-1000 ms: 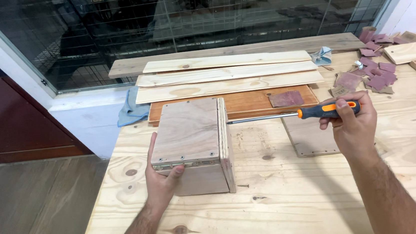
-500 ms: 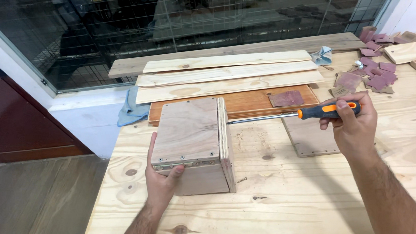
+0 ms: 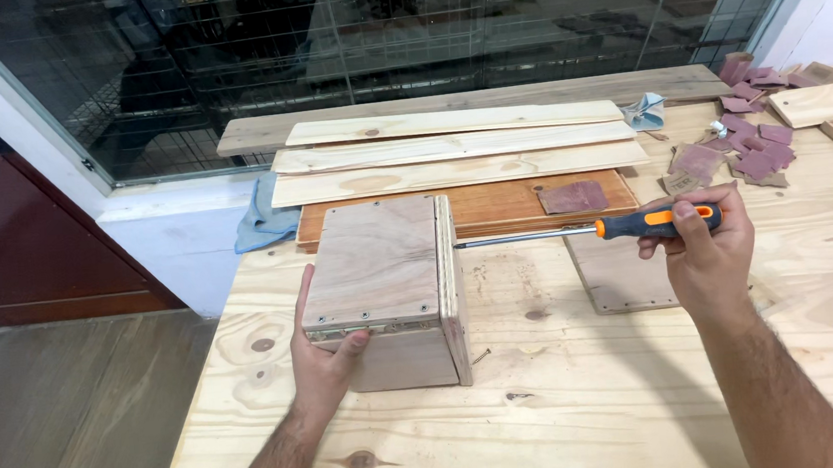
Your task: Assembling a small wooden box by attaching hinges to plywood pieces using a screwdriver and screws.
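Observation:
A small plywood box (image 3: 379, 267) stands on the pine table (image 3: 572, 401), with a metal hinge strip along its near top edge. My left hand (image 3: 325, 357) grips the box's near left corner, thumb up its left side. My right hand (image 3: 705, 254) holds an orange and black screwdriver (image 3: 652, 222) level, its steel shaft pointing left with the tip against the box's right side panel (image 3: 451, 281). A loose screw (image 3: 482, 356) lies on the table beside the box.
Several long pale boards (image 3: 454, 147) and a reddish board (image 3: 495, 207) lie behind the box. A thin square panel (image 3: 616, 277) rests under the screwdriver. Sandpaper pieces (image 3: 746, 150) are scattered at the right, blue cloths (image 3: 263, 222) at the table's far left edge.

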